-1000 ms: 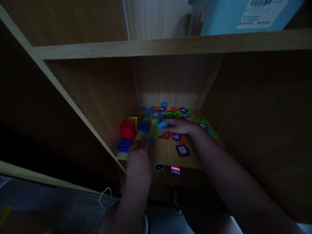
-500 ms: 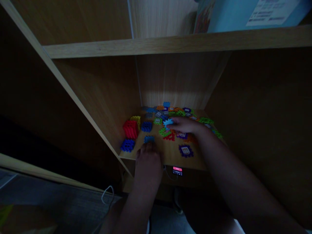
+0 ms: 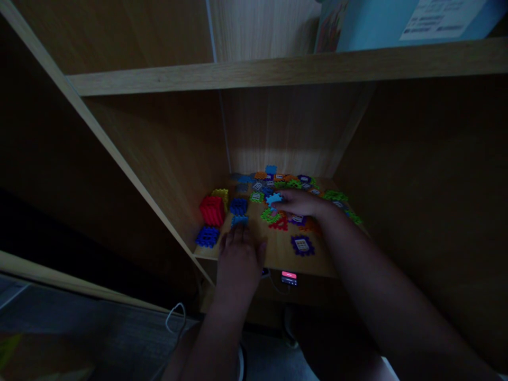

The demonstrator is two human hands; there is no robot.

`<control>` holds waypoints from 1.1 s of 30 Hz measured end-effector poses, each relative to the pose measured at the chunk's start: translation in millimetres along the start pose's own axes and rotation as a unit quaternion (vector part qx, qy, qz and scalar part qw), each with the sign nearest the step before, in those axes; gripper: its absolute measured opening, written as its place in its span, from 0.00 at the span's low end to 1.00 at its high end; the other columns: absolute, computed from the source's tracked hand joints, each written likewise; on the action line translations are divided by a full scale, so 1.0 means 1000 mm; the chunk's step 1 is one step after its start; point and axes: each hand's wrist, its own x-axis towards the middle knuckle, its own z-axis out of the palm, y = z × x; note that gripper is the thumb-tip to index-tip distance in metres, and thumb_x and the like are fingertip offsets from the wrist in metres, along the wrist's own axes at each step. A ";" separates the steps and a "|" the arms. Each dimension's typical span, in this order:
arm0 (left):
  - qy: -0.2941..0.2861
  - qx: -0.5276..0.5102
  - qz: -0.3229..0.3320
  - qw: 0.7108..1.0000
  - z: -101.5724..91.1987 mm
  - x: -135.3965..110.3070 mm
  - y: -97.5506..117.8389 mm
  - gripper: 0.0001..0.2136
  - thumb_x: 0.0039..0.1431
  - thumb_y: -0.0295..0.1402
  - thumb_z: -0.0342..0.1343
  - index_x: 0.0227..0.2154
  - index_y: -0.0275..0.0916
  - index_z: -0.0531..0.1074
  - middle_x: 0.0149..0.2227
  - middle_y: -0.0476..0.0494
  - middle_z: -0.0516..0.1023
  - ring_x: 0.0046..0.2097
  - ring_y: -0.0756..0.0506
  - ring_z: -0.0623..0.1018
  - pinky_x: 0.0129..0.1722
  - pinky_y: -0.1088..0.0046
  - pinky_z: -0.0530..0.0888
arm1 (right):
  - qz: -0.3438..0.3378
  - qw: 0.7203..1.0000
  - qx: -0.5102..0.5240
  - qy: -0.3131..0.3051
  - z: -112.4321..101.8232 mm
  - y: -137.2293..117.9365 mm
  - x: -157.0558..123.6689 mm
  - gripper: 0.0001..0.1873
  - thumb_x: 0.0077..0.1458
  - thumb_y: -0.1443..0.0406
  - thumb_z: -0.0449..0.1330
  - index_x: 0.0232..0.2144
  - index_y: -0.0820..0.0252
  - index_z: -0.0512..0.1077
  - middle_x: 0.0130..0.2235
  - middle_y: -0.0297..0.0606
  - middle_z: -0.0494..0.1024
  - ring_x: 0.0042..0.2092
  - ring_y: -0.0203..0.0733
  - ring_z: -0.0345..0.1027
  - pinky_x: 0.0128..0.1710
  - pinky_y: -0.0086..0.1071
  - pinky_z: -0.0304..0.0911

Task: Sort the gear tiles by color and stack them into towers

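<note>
Fingers stretched forward, my left hand (image 3: pixel 240 256) lies at the shelf's front, its fingertips on the near edge of a light blue interlocking tile (image 3: pixel 239 219). A dark blue tile stack (image 3: pixel 238 206) is just beyond that tile. My right hand (image 3: pixel 299 203) pinches another light blue interlocking tile (image 3: pixel 273 199) over the middle of the shelf. Close under this hand lie a green tile (image 3: pixel 270 215), a red triangular piece (image 3: pixel 279 223) and a purple tile (image 3: pixel 297 219), partly covered.
Red (image 3: pixel 212 210), yellow (image 3: pixel 221 197) and blue tiles (image 3: pixel 207 236) are stacked along the left side. A purple window tile (image 3: pixel 302 245) lies near the front edge. Several mixed tiles (image 3: pixel 293 183) spread across the back. A lit phone (image 3: pixel 289 278) sits below the shelf.
My left hand has moved forward, and the light blue tile at its fingertips has slid back toward the dark blue stack. The red and green pieces have shifted slightly right. My right hand stays put.
</note>
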 end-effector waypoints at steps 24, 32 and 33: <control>0.037 -0.007 -0.012 0.999 0.016 0.003 -0.005 0.29 0.72 0.45 0.52 0.66 0.27 0.68 0.69 0.21 0.69 0.70 0.29 0.70 0.69 0.46 0.67 | 0.011 1.000 0.007 -0.002 0.001 -0.003 -0.001 0.20 0.64 0.48 0.62 0.43 0.58 0.72 0.41 0.39 0.85 0.28 0.37 0.72 0.29 0.31 0.65; 0.025 -0.014 -0.023 0.999 0.015 0.005 -0.004 0.32 0.72 0.45 0.53 0.66 0.21 0.67 0.70 0.17 0.65 0.72 0.28 0.66 0.71 0.48 0.65 | 0.019 1.000 0.017 0.001 0.002 0.000 0.000 0.19 0.65 0.49 0.62 0.44 0.57 0.73 0.43 0.39 0.85 0.28 0.37 0.73 0.28 0.31 0.66; 0.025 -0.014 -0.023 0.999 0.016 0.005 -0.004 0.32 0.72 0.45 0.53 0.67 0.21 0.67 0.70 0.17 0.65 0.73 0.28 0.65 0.71 0.47 0.65 | 0.020 1.000 0.016 0.000 0.002 0.000 0.000 0.19 0.65 0.49 0.62 0.44 0.57 0.73 0.43 0.39 0.85 0.28 0.37 0.73 0.29 0.31 0.67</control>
